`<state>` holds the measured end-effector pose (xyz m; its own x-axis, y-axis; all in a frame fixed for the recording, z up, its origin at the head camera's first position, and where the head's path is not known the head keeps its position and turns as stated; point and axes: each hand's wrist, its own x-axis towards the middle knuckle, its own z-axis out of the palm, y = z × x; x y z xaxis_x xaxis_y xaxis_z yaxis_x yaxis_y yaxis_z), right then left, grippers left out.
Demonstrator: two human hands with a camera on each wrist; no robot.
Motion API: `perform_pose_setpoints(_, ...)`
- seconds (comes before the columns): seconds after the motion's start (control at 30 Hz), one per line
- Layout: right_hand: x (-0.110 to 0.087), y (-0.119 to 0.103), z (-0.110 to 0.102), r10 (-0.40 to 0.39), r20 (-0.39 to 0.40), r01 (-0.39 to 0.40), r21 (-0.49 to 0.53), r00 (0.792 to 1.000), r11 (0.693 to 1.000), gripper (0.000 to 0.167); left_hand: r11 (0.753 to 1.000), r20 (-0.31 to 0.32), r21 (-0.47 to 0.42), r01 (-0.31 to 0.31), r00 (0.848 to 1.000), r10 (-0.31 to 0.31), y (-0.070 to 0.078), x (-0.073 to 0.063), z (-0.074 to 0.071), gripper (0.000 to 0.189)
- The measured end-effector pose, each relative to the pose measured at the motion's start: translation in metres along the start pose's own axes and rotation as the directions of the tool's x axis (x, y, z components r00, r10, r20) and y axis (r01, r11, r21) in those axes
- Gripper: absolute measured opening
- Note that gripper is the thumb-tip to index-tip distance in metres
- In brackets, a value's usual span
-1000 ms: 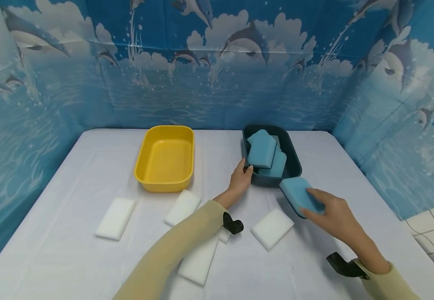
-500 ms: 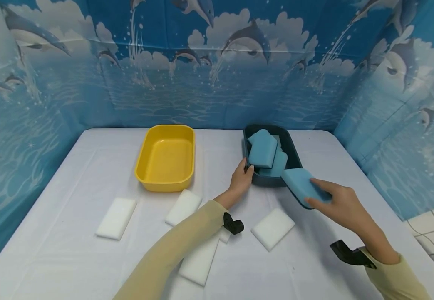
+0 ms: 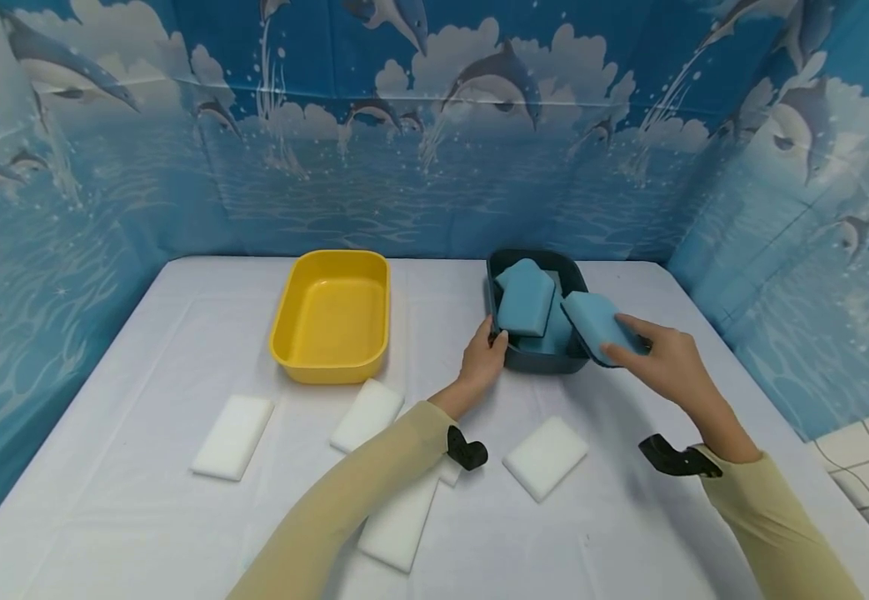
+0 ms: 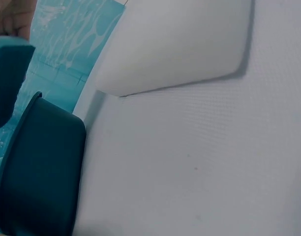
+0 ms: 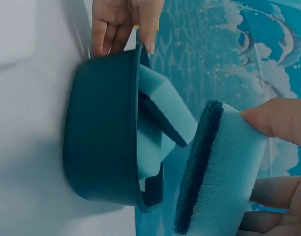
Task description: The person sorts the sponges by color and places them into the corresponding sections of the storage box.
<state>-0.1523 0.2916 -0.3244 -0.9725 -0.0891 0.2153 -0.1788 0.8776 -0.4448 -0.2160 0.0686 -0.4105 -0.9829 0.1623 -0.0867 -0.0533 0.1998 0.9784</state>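
My right hand (image 3: 666, 360) pinches a blue sponge (image 3: 601, 327) between thumb and fingers, over the right front rim of a dark teal tub (image 3: 539, 363). In the right wrist view the held sponge (image 5: 226, 169) shows a dark scouring layer on one face. My left hand (image 3: 481, 358) grips the tub's left rim, thumb over the edge, as the right wrist view also shows at the tub's wall (image 5: 101, 130). Several blue sponges (image 3: 527, 302) lie piled inside the tub, one leaning up on the others.
A yellow tub (image 3: 332, 321) stands at the back left. White sponge blocks lie on the white tablecloth: one at left (image 3: 233, 437), one in front of the teal tub (image 3: 546, 458), others partly under my left sleeve (image 3: 359, 492). A dolphin-print curtain (image 3: 434, 183) rises behind the table.
My right hand has moved the blue sponge away from me and up, from in front of the teal tub to over its right front rim. My left hand has stayed on the tub.
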Motion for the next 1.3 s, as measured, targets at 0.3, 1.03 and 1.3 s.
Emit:
perform_pose_setpoints(0.3, 0.040, 0.004, -0.002, 0.105, 0.070, -0.110, 0.059, 0.992, 0.992, 0.071, 1.000, -0.006, 0.007, -0.014, 1.000, 0.014, -0.002, 0.001, 0.000, 0.054)
perform_pose_setpoints(1.03, 0.089, 0.005, 0.013, 0.157, 0.100, -0.174, 0.197, 0.983, 0.965, 0.075, 0.999, -0.022, 0.023, -0.031, 0.999, 0.032, -0.004, 0.002, 0.000, 0.054)
perform_pose_setpoints(1.3, 0.110, 0.010, 0.020, 0.168, 0.132, -0.190, 0.176, 0.977, 0.966, 0.074, 1.000, -0.023, 0.016, -0.027, 0.999, 0.027, -0.004, 0.001, 0.001, 0.054)
